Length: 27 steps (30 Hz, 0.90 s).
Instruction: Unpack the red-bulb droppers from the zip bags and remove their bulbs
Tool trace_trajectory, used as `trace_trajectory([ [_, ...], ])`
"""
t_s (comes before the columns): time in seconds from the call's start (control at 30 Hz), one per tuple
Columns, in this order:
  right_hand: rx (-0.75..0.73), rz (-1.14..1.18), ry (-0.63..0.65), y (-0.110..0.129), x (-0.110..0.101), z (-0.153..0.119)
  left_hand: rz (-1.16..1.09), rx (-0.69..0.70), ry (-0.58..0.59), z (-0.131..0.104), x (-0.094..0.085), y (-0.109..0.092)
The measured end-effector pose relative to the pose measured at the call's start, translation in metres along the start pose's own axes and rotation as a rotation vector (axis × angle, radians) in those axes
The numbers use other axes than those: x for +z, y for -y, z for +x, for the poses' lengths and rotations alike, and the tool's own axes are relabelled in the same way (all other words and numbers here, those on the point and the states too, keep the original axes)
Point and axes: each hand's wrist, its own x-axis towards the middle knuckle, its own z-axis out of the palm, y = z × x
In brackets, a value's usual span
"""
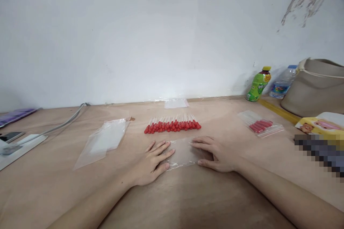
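Note:
A clear plastic bag (182,153) lies flat on the wooden table in front of me. My left hand (154,162) rests flat with spread fingers on its left edge. On the bag's right edge lies my right hand (213,154), fingers stretched out and thumb apart. Just beyond the bag is a row of thin pale sticks with red tips (173,126), the tips pointing toward me. To the right, a clear zip bag (260,125) has several red pieces inside. Flat clear bags (111,136) lie in a stack on the left.
Another clear bag (176,103) lies by the wall. At right stand a green drink bottle (258,84), a water bottle (283,82), a grey-beige fabric basket (314,87) and a yellow packet (322,125). A grey cable (64,125) and a phone (12,136) are at left.

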Motion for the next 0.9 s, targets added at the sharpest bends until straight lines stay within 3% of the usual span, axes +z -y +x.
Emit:
trace_trajectory([
  [0.13,0.056,0.065,-0.078,0.003,0.003,-0.002,0.002,-0.036,-0.026,-0.004,0.004,0.000],
  [0.23,0.307,0.237,-0.197,0.007,0.013,0.003,-0.001,-0.051,-0.054,-0.005,0.007,0.000],
  [0.33,0.540,0.567,-0.271,0.011,0.021,0.011,-0.005,-0.047,-0.070,-0.005,0.007,0.001],
  [0.53,0.866,1.082,-0.217,0.021,0.013,0.019,0.007,-0.055,-0.059,-0.006,0.006,0.002],
  [0.73,0.750,1.169,-0.310,0.026,0.017,0.021,-0.002,-0.043,-0.068,-0.006,0.006,0.002],
  [0.9,0.732,0.965,-0.207,0.009,0.020,0.017,-0.001,-0.032,-0.068,-0.006,0.005,0.004],
])
